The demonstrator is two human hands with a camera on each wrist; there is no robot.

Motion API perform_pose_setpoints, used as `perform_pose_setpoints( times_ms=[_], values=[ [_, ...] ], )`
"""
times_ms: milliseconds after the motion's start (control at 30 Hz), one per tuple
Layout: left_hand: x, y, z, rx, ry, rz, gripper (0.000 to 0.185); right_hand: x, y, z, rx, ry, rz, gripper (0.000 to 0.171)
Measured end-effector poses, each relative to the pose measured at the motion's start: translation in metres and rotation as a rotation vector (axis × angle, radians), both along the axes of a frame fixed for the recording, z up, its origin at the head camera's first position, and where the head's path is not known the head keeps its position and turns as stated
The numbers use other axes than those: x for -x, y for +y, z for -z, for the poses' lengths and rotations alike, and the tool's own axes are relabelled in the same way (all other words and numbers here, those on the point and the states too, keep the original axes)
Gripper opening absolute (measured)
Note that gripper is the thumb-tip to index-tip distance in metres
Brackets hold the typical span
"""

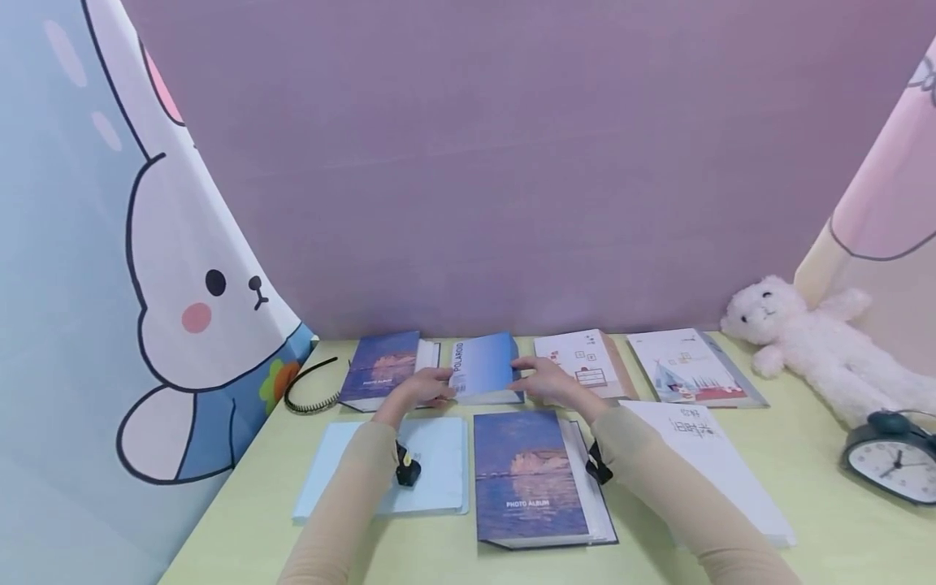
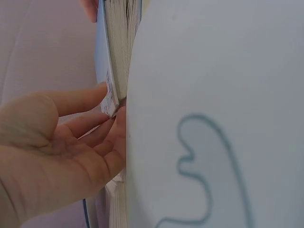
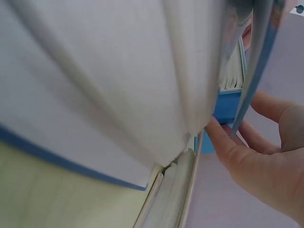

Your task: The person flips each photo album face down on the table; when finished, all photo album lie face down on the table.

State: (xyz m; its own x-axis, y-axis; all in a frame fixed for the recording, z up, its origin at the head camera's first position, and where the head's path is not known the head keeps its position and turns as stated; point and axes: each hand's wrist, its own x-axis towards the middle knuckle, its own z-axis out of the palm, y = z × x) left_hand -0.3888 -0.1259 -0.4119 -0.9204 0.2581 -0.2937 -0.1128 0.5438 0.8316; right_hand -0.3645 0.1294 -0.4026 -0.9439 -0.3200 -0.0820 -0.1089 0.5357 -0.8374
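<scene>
A blue album marked POLAROID (image 1: 483,366) lies in the back row, between a photo album with a sea-cliff cover (image 1: 383,366) and a white illustrated book (image 1: 585,361). My left hand (image 1: 427,386) grips its left side; in the left wrist view the thumb is on the cover and the fingers (image 2: 97,135) are under the corner. On the opposite side my right hand (image 1: 548,380) holds the edge by the blue spine (image 3: 228,107). In the right wrist view a nearer book's pages (image 3: 109,71) partly hide that grip.
In front lie a light blue folder (image 1: 431,491), another sea-cliff photo album (image 1: 530,479) and a white book (image 1: 724,471), under my forearms. A second illustrated book (image 1: 687,366), a plush toy (image 1: 826,349) and an alarm clock (image 1: 892,463) are right. A black headband (image 1: 310,390) lies left.
</scene>
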Motion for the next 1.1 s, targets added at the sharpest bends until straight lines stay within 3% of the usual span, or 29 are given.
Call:
perform_pose_setpoints(
  times_ms=[233, 400, 667, 833, 1100],
  values=[
    [0.002, 0.0, -0.004, -0.021, 0.108, -0.019, 0.043, 0.002, 0.004, -0.012, -0.062, 0.098, -0.063, 0.053],
    [0.001, -0.006, -0.006, -0.041, 0.165, -0.018, 0.043, 0.005, 0.006, -0.022, -0.023, 0.173, -0.079, 0.048],
    [-0.009, -0.015, -0.025, -0.222, 0.287, 0.059, 0.045, 0.005, -0.003, -0.04, 0.027, 0.294, -0.091, 0.044],
    [-0.015, -0.025, -0.034, -0.238, 0.373, 0.014, 0.043, 0.005, -0.015, -0.048, 0.014, 0.335, -0.118, 0.042],
    [-0.028, -0.065, -0.041, -0.294, 0.413, -0.103, 0.043, 0.006, -0.044, -0.051, 0.044, 0.337, -0.141, 0.041]
  ],
)
